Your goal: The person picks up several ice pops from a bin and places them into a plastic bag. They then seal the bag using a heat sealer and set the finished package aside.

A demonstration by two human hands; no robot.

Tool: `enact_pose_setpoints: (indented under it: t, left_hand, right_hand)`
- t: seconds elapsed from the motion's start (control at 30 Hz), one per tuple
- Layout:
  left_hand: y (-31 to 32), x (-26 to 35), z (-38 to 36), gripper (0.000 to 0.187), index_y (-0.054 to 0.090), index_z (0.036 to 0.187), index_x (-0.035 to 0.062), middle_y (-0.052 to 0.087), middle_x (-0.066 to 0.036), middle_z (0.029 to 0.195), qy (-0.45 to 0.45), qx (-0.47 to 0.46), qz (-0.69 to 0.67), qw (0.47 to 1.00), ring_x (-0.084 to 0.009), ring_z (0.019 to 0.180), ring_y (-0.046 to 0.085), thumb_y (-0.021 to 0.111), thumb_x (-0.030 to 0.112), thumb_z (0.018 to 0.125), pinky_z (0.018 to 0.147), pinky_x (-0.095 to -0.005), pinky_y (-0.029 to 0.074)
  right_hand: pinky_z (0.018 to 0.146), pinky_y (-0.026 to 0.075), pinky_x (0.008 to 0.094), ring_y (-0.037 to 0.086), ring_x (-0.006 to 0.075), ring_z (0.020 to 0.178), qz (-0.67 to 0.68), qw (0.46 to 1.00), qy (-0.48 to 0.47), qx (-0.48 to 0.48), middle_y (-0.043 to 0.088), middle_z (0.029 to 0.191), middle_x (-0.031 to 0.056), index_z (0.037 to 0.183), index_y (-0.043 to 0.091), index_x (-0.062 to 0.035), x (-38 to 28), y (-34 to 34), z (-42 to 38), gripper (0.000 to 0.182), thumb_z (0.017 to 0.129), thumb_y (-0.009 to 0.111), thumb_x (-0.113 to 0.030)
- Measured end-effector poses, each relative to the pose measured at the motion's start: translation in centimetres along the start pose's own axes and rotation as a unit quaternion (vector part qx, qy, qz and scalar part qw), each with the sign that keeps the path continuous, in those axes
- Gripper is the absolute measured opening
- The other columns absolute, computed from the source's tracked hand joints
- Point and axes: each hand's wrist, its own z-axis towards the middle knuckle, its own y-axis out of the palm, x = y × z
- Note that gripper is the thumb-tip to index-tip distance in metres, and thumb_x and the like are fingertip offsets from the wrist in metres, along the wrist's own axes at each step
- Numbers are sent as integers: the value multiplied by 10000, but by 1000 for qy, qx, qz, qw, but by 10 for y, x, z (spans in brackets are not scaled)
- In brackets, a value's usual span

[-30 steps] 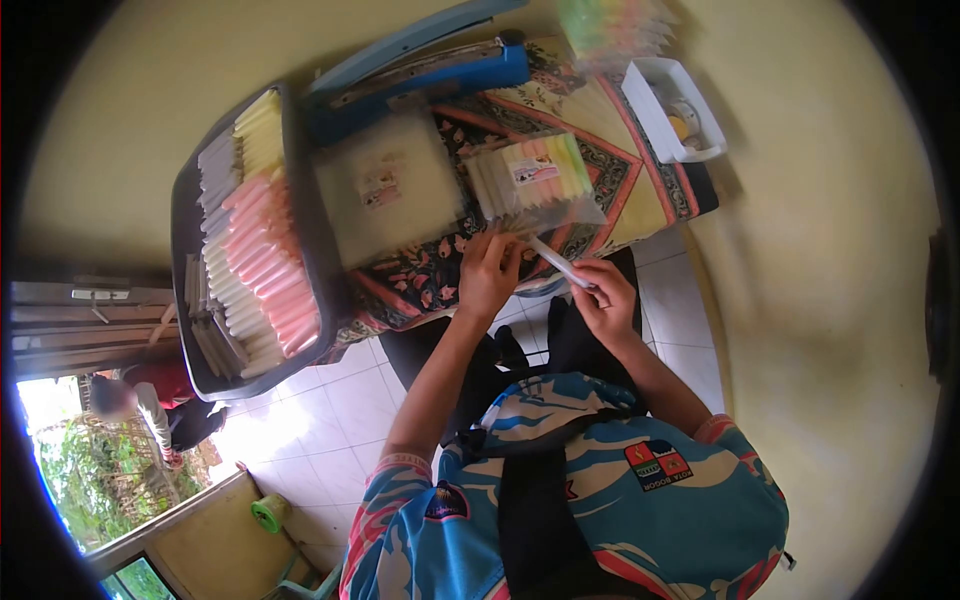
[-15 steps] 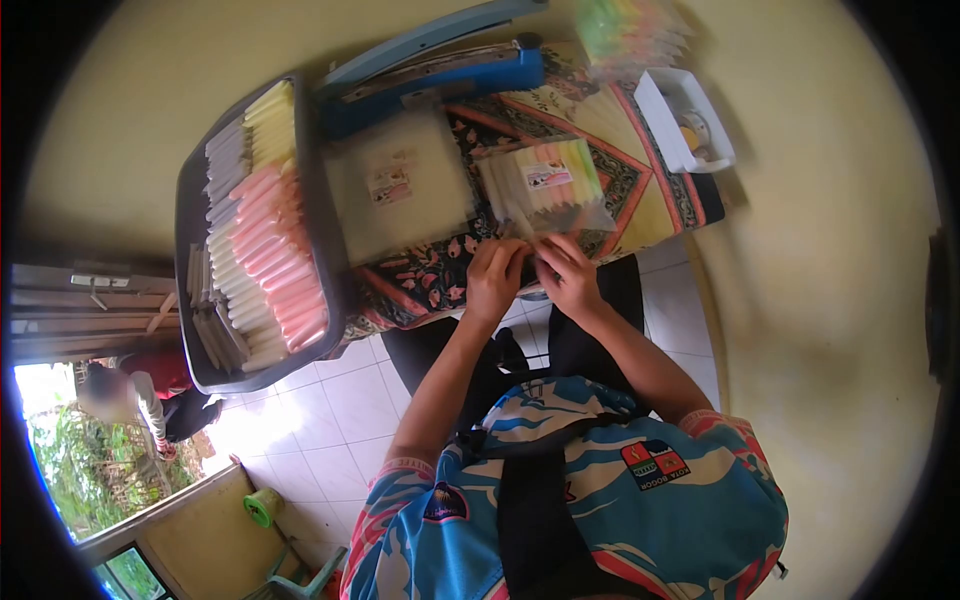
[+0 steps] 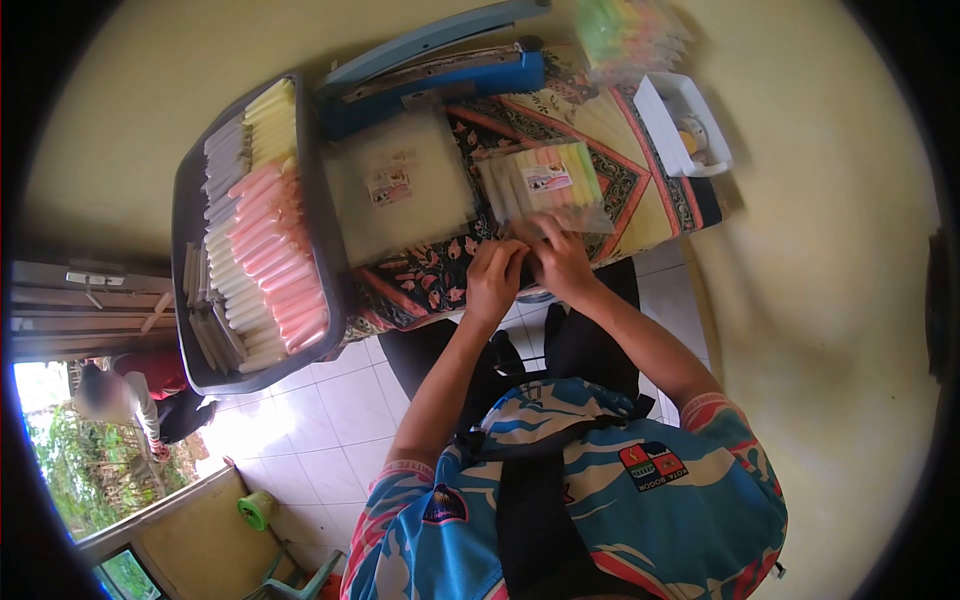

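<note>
A clear plastic bag with a printed label lies on the cloth-covered table, holding a row of grey, pink, yellow and green sticks. My left hand is at the bag's near left corner, fingertips pinched together on its edge. Close beside it, my right hand has bent fingers on the bag's near edge, slightly smeared by motion. What lies between the fingertips is mostly hidden. Left of the bag is a stack of flat, clear labelled bags.
A dark tray of grey, yellow, white and pink sticks stands left. Behind are a blue heat sealer with its arm raised, filled packs and a white box with small items. A person is beyond the doorway.
My right hand has moved slightly up and over the near edge of the bag, away from the left fingertips. My left hand has stayed almost in place.
</note>
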Motion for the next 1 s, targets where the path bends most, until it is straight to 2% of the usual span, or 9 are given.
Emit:
enact_pose_setpoints:
  t: [0.07,0.17,0.27,0.37,0.67,0.77,1.0]
  left_hand:
    - [-1,0,0,129,598,829,17,590,-111,753,-1,-1,0,1000,-277,682,569,660,-36,729,617,-345,454]
    - [-1,1,0,128,593,822,21,587,-101,763,-6,-5,2,1000,-284,698,572,657,-34,727,624,-356,464]
    - [-1,1,0,129,590,820,20,586,-102,762,-7,-8,0,1000,-285,699,573,656,-37,726,624,-356,464]
    - [-1,0,-1,130,588,821,21,584,-104,761,-11,-8,-1,1000,-285,701,573,655,-38,726,624,-357,463]
    - [-1,-2,-2,133,597,827,22,593,-110,759,-8,-9,-7,1000,-281,691,574,651,-50,728,619,-338,459]
    - [1,-3,-3,137,596,825,20,591,-110,756,-6,-7,-7,1000,-280,686,574,654,-51,724,616,-337,459]
    - [-1,-3,-3,130,578,830,23,580,-107,757,-12,-18,-6,1000,-293,700,572,654,-25,737,616,-365,461]
  right_hand:
    - [807,427,384,513,276,937,-6,1000,-17,4,524,961,102,1154,606,-57,9,4,-5,500,654,631,-52]
    - [756,423,374,520,253,865,-37,998,19,-54,551,851,71,1174,601,-68,7,1,-4,513,663,632,-74]
    - [714,418,369,529,245,791,-72,996,11,-55,580,772,61,1196,586,-62,5,3,2,540,658,633,-70]
    - [768,396,371,541,244,776,-70,996,3,-49,596,722,69,1216,558,-33,8,11,6,541,681,611,-88]
    - [759,430,386,574,273,765,-22,999,18,-37,629,751,103,1261,519,-47,12,7,5,628,643,630,-51]
    - [711,447,392,557,293,767,-33,998,23,-57,636,803,138,1237,525,-10,17,11,3,634,613,635,-26]
    - [726,452,404,568,309,778,-63,993,52,-81,614,739,160,1256,518,-36,14,12,4,651,618,645,-34]
